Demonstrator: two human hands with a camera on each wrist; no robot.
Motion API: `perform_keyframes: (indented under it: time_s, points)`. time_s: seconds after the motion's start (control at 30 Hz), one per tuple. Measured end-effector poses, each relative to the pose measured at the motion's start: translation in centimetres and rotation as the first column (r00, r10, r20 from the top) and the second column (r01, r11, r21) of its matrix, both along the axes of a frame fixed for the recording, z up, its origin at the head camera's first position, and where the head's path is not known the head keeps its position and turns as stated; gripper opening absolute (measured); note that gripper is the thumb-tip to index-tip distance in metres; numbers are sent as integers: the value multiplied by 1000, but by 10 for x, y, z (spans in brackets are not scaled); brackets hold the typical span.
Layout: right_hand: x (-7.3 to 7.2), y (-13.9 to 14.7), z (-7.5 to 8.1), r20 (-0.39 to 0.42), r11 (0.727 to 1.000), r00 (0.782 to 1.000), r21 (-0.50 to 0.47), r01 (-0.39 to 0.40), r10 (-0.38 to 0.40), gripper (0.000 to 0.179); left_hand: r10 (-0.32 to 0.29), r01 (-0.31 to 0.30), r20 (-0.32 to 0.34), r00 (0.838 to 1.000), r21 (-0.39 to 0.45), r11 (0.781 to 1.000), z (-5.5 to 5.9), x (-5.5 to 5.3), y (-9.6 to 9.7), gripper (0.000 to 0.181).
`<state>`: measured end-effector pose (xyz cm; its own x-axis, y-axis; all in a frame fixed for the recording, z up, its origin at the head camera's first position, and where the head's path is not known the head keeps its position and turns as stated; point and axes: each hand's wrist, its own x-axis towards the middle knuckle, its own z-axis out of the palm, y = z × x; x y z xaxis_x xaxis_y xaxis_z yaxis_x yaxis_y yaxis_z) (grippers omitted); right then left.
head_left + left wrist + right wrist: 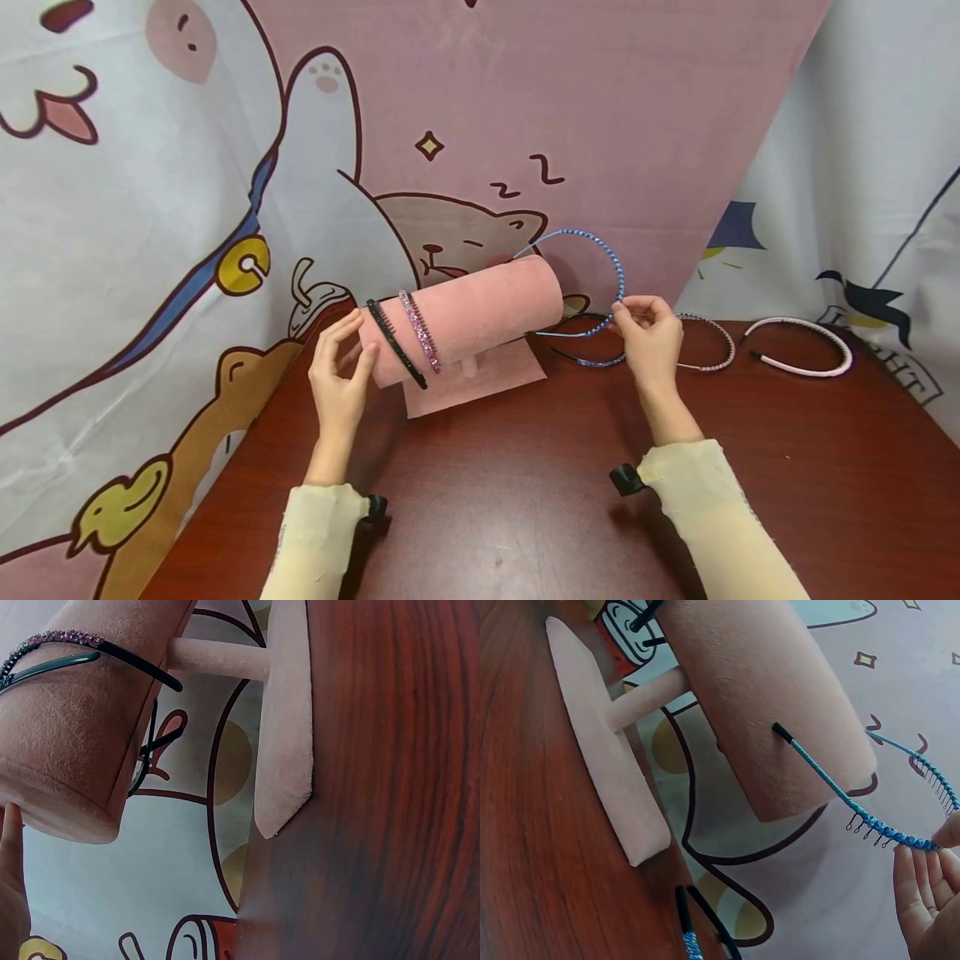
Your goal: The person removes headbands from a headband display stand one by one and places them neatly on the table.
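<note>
A pink, suede-like headband stand [480, 308] has a thick horizontal roll on a short post and flat base. On its left part sit a black toothed headband [396, 346] and a pink glittery headband [420, 331]. My left hand [341, 379] touches the roll's left end with fingertips; the left wrist view shows one straight digit against that end. My right hand [648, 340] pinches a blue beaded headband [617, 271] at its curved middle. The band's open ends straddle the roll's right end; one black-tipped end shows near the roll in the right wrist view.
On the brown table [510, 500], right of the stand, lie a blue-patterned headband [600, 363], a beaded pale headband [729, 340] and a white padded headband [843, 354]. A cartoon-printed cloth [600, 125] hangs close behind.
</note>
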<state>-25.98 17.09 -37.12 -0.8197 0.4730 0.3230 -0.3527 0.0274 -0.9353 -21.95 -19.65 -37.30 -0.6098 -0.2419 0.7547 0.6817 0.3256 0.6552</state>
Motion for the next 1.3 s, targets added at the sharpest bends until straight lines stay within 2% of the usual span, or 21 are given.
perform_keyframes:
  time_s: [0.1, 0.33, 0.53, 0.97, 1.3]
  points:
    - [3, 5, 4, -25, 999, 1000, -43, -7, 6, 4, -4, 4, -2, 1000, 2, 1000, 0, 0, -1, 34]
    - [11, 18, 14, -81, 991, 997, -132, -5, -5, 15, -1, 1, -5, 1000, -1, 1000, 0, 0, -1, 34]
    - [14, 31, 16, -97, 983, 995, -182, 1, -18, 13, -2, 2, -4, 1000, 1, 1000, 0, 0, 0, 34]
    - [21, 55, 13, -138, 983, 989, -182, 26, -52, 14, 3, -3, 3, 1000, 6, 1000, 1, 1, -1, 35]
    - [29, 73, 8, -136, 980, 987, -190, 57, -84, 17, -3, 3, -2, 1000, 5, 1000, 0, 0, -1, 34]
